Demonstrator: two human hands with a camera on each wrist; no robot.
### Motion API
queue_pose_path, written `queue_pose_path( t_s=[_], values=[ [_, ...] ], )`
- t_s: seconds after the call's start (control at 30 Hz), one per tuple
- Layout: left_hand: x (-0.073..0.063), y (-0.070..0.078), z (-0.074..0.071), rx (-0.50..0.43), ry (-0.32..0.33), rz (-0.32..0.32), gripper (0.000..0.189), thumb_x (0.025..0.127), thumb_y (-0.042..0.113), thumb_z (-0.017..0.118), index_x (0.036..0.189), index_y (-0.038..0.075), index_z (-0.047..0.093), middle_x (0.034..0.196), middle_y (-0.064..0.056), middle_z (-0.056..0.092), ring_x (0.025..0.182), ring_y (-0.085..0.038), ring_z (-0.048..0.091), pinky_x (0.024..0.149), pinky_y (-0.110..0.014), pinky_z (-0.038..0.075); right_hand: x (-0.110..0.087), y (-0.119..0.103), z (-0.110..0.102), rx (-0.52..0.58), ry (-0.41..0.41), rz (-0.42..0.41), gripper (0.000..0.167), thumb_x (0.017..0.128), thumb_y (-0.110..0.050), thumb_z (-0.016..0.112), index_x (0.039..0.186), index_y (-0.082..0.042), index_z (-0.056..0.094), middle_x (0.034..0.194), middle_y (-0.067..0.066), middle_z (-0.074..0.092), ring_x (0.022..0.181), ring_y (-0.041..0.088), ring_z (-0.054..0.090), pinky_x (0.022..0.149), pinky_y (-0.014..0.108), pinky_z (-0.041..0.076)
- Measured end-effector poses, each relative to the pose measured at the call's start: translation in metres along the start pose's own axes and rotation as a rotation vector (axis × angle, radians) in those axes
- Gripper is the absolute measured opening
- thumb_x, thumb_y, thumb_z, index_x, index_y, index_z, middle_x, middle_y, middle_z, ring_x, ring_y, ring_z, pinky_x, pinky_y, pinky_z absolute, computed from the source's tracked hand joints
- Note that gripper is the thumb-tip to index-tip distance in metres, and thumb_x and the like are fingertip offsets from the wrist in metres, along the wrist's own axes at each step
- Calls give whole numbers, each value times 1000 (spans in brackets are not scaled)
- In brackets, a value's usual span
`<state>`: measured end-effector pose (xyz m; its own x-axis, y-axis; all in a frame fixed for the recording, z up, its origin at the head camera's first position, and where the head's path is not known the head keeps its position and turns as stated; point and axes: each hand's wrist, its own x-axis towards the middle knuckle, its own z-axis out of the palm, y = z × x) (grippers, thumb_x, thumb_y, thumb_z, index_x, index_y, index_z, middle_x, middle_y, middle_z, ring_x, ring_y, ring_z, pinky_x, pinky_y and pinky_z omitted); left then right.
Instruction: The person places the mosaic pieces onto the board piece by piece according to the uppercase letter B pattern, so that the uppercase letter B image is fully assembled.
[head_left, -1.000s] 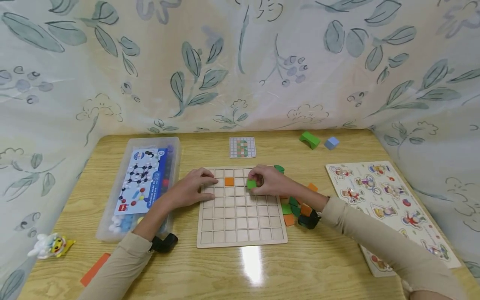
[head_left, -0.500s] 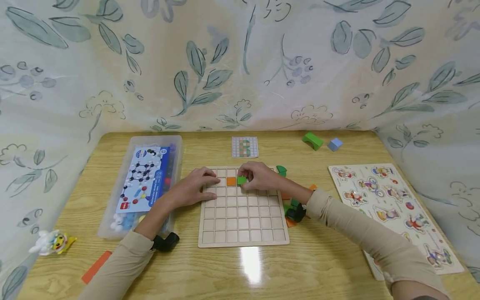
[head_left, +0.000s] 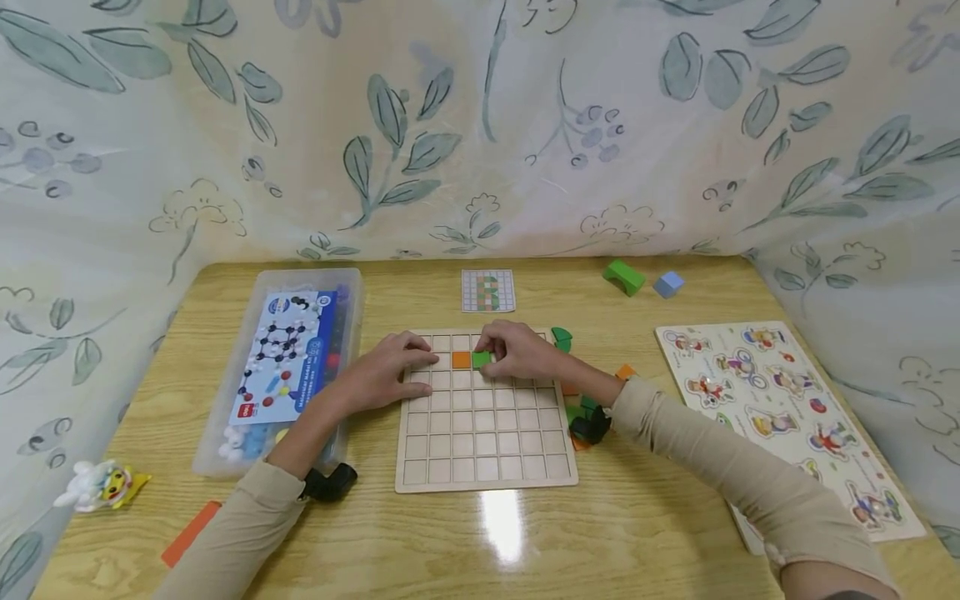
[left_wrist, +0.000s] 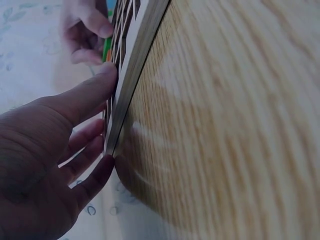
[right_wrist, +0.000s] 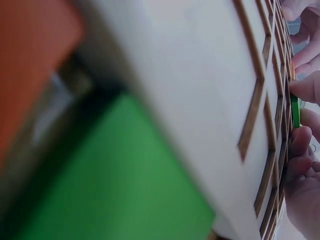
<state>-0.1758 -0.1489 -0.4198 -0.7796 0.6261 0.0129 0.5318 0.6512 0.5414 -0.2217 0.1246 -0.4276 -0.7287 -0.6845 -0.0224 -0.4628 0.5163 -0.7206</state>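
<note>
Both hands were at the wooden grid board (head_left: pixel 487 426), apart from each other: the right hand (head_left: pixel 517 350) pinched a green square tile (head_left: pixel 480 360) between thumb and fingers, while the left hand (head_left: pixel 382 372) rested with its fingers spread on the board's left side. We found the green tile just right of an orange square tile (head_left: pixel 461 360) in the second row from the far edge (whether the green one sat fully in its cell, we could not tell).

Under it all we had a wood-grain tabletop (head_left: pixel 375 533), a bright reflection shining near the board's close edge, and floral cloth (head_left: pixel 300 200) hung behind and at both sides. Beyond the board lay a pattern card (head_left: pixel 488 291); a molecular model kit (head_left: pixel 281 358) stood to the left, a picture puzzle board (head_left: pixel 795 408) to the right.

From the left wrist we saw what the head view hid: the board's pale side, with the little finger touching it. From the right wrist we got, large and blurred, a green piece (right_wrist: pixel 115 190) and an orange-red piece (right_wrist: pixel 35 55) beside the board, plus the pinched tile's thin edge.
</note>
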Motion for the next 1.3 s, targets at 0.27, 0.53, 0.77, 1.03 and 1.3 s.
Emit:
queue_pose_path(
  t_s=[0.27, 0.53, 0.77, 1.03, 1.3],
  values=[
    [1, 0, -2, 8, 9, 8, 47, 87, 31, 72, 128, 9, 64, 129, -9, 55, 119, -27, 49, 100, -46, 44, -1, 3, -2, 59, -1, 17, 21, 84, -11, 74, 104, -9, 67, 82, 5, 56, 70, 13, 48, 65, 23, 41],
    [-1, 0, -3, 9, 15, 6, 47, 87, 30, 73, 127, 9, 64, 129, -9, 55, 119, -27, 49, 100, -46, 44, -2, 3, -1, 81, 5, 11, 22, 84, -13, 74, 104, -8, 66, 84, 5, 56, 71, 12, 48, 66, 22, 42],
    [-1, 2, -1, -2, 4, -3, 47, 87, 31, 73, 128, 9, 64, 129, -9, 55, 120, -28, 49, 100, -46, 44, -4, 4, -1, 89, -8, 44, 21, 85, -13, 74, 103, -8, 67, 91, 8, 57, 75, 13, 50, 69, 23, 44],
    [-3, 3, 0, 5, -3, -10, 46, 87, 30, 73, 127, 9, 64, 128, -9, 55, 118, -27, 50, 98, -46, 45, -7, 5, 2, 117, -10, 56, 23, 85, -14, 74, 105, -7, 67, 91, 9, 57, 76, 13, 50, 69, 22, 44],
    [-1, 1, -1, 3, -2, -11, 46, 87, 31, 72, 127, 10, 65, 129, -10, 55, 119, -28, 50, 99, -46, 45, -4, 5, 0, 121, -14, 62, 24, 85, -13, 74, 107, -7, 67, 91, 8, 57, 76, 14, 49, 69, 22, 42]
  ],
)
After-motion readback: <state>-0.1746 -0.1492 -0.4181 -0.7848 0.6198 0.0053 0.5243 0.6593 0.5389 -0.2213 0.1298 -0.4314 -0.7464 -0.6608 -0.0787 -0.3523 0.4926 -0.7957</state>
